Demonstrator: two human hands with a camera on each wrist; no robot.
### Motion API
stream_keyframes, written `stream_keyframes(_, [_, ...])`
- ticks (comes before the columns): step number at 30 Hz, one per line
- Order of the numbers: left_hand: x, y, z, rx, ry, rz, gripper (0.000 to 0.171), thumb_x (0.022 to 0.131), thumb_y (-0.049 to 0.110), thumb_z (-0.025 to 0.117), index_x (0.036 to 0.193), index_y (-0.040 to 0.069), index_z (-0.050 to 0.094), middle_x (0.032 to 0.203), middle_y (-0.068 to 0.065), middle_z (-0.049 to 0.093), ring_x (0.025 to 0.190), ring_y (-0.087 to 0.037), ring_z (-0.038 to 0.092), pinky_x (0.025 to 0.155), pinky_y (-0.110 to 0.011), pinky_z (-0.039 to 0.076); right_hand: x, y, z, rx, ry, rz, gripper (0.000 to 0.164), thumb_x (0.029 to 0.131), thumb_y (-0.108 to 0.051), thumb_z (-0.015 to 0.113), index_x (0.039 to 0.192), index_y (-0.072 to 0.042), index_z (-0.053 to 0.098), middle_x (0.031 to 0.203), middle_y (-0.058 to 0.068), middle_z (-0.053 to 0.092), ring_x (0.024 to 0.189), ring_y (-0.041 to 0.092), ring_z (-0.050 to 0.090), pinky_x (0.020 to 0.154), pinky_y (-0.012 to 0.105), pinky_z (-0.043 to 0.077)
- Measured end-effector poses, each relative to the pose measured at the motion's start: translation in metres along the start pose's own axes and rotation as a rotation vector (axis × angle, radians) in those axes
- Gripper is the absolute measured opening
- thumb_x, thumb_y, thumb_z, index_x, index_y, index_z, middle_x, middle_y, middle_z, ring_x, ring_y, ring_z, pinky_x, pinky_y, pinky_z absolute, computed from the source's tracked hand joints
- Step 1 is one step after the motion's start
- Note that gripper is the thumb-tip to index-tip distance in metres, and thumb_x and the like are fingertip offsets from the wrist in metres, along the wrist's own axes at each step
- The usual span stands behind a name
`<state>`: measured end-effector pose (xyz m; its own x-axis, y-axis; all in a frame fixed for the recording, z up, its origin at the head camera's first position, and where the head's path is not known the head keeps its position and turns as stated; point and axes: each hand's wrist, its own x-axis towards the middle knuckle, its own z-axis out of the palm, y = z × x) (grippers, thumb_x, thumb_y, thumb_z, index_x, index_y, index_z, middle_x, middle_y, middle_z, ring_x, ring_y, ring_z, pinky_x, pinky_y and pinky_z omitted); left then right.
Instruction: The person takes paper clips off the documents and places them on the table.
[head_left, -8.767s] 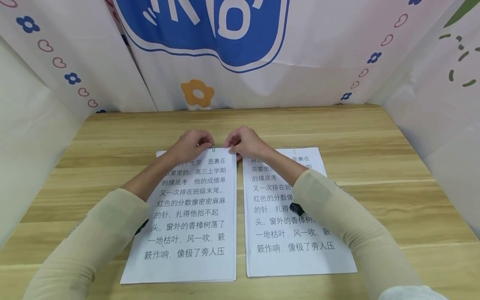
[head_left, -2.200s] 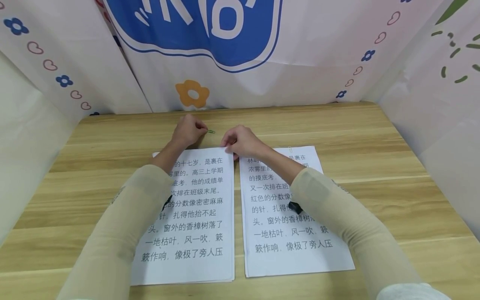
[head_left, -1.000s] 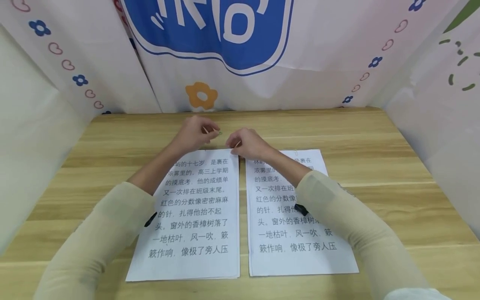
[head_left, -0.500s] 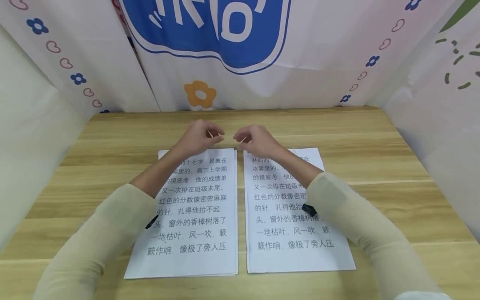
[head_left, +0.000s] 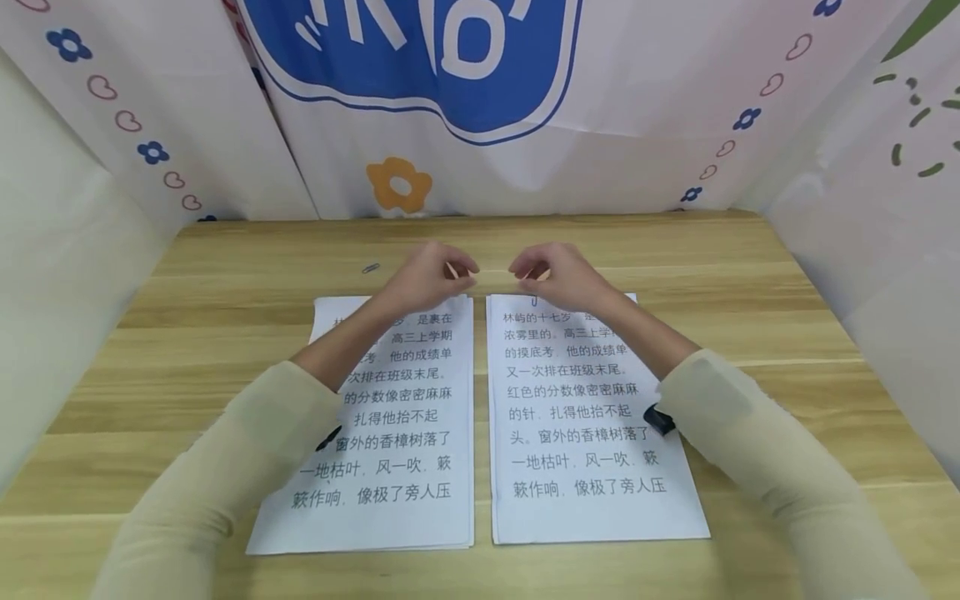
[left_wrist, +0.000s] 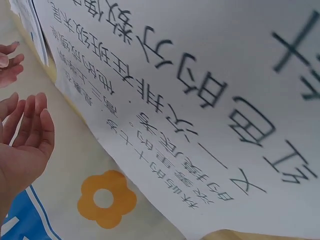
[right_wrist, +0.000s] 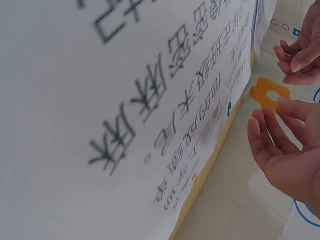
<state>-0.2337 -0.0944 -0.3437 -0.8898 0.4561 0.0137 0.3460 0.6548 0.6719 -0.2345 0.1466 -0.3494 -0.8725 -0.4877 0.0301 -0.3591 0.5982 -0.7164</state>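
Now, a person's left hand [head_left: 433, 277] and right hand [head_left: 558, 275] hover facing each other over the far ends of two printed paper stacks, the fingers of both loosely curved and holding nothing visible. The left stack [head_left: 408, 425] and the right stack [head_left: 577, 425] lie side by side on a wood-grain worktop [head_left: 765, 333], a narrow gap between them. Both carry the same large Chinese text; the right one opens "林屿的十七岁", with "窗外的香樟树落了" legible lower down and "像极了旁人压" ending the last line. A blue clip [head_left: 534, 301] and a yellow clip [right_wrist: 195, 177] sit on the right stack's far edge. A loose paper clip [head_left: 371, 268] lies just beyond the left stack. Behind, a white backdrop [head_left: 637, 158] bears an orange flower [head_left: 400, 184] and a blue emblem [head_left: 510, 96], its white lettering cropped, one character resembling an "a".
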Motion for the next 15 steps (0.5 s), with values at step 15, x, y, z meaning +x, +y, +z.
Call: stream_keyframes(15, [0.014,0.015,0.02,0.06,-0.054,0.004,0.028,0.096,0.002,0.071,0.123,-0.005,0.07,0.108,-0.015,0.071,0.099,-0.026,0.067,0.086,-0.033,0.057,-0.024,0.036,-0.03,-0.062,0.0,0.001,0.023,0.094,0.004,0.068,0.117,0.008,0.07,0.108,0.021,0.072,0.101,0.034,0.068,0.095,0.047,0.055])
